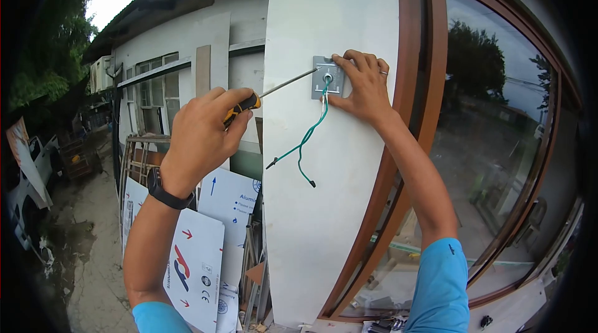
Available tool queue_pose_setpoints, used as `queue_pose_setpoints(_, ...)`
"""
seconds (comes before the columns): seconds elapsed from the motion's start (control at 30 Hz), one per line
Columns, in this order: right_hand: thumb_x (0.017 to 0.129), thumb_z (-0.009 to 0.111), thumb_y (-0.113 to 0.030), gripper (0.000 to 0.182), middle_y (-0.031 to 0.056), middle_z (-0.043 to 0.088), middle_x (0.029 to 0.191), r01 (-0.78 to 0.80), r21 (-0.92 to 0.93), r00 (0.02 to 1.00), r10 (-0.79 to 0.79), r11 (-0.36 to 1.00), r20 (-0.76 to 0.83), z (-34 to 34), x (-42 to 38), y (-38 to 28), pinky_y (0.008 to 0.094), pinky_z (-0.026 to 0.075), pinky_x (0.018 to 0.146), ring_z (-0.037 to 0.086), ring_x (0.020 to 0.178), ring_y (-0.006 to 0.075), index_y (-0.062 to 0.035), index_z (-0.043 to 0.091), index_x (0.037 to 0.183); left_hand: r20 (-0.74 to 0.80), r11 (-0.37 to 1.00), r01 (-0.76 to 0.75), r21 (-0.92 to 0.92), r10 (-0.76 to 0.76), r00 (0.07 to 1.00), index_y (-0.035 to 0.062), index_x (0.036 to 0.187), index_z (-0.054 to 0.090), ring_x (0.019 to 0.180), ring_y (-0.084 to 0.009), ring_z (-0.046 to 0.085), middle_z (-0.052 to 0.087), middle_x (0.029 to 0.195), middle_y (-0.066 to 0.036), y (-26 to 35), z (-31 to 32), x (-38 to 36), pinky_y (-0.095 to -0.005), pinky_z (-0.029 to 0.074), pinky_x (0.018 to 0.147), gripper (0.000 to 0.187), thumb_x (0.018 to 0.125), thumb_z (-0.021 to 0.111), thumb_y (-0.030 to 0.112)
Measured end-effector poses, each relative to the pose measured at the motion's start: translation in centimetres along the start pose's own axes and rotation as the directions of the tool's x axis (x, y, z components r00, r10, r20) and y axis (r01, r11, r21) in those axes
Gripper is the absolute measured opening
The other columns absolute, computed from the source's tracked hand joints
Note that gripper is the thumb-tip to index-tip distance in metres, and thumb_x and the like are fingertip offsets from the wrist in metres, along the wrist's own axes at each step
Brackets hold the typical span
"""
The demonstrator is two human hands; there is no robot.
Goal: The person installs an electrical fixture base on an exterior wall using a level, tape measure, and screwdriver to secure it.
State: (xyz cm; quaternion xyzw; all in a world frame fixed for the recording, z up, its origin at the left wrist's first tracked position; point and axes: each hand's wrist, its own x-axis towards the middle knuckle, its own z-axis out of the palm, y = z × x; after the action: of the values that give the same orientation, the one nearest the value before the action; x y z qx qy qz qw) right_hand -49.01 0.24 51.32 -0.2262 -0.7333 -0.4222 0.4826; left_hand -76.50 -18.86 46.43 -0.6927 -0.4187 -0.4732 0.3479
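Note:
A grey metal plate (320, 87) lies flat against the white wall panel (330, 227). My right hand (364, 87) holds the plate at its right side, thumb at the lower edge and fingers at the top. Green wires (309, 135) come out of a hole in the plate's middle and hang down, their ends dark. My left hand (208, 127) is wrapped round the yellow and black handle of a screwdriver (289, 82). Its shaft points up to the right, and the tip is at the plate's upper left part. Whether the tip touches a screw, I cannot tell.
Right of the panel stands a brown-framed glass door (492, 115). Printed composite sheets (199, 258) and metal frames lean at the lower left. A white building (249, 77) with a window is behind. Farther left are a concrete path (93, 258) and a parked vehicle (40, 165).

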Motion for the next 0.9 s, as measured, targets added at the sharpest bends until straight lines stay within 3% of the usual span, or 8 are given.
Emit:
queue_pose_setpoints(0.43,0.061,0.089,-0.037,0.082,0.0055,0.052,0.133,-0.07,0.017,0.994,0.068,0.997,0.087,-0.5,0.1,-0.2,0.0441,0.023,0.114,0.041,0.13,0.024,-0.0175,0.061,0.135,0.042,0.999,-0.037,0.035,0.035,0.998,0.006,0.109,0.072,0.069,-0.031,0.063,0.065,0.081,-0.013,1.4,0.4,1.8,-0.0399,0.048,0.064,0.025,0.085,0.071,0.013)
queue_pose_setpoints(0.63,0.061,0.089,-0.038,0.082,0.0049,0.052,0.132,-0.082,0.036,0.991,0.078,0.996,0.108,-0.6,0.1,-0.1,0.0446,0.023,0.114,0.041,0.13,0.0236,-0.0175,0.06,0.136,0.065,0.99,-0.033,0.134,0.025,0.998,0.0102,0.105,0.072,0.075,-0.0323,0.065,0.066,0.083,-0.01,2.3,0.0,2.4,-0.0428,0.051,0.066,0.02,0.086,0.069,0.016)
queue_pose_setpoints(0.9,0.063,0.09,-0.041,0.086,0.0045,0.051,0.132,-0.069,0.002,0.99,0.068,0.998,0.121,-0.7,0.1,-0.1,0.0464,0.022,0.114,0.041,0.13,0.0225,-0.0197,0.056,0.139,0.166,0.931,-0.189,0.311,0.143,0.976,0.0065,0.104,0.072,0.072,-0.0332,0.065,0.066,0.081,-0.011,5.2,-1.3,4.8,-0.0432,0.051,0.065,0.021,0.084,0.07,0.012)
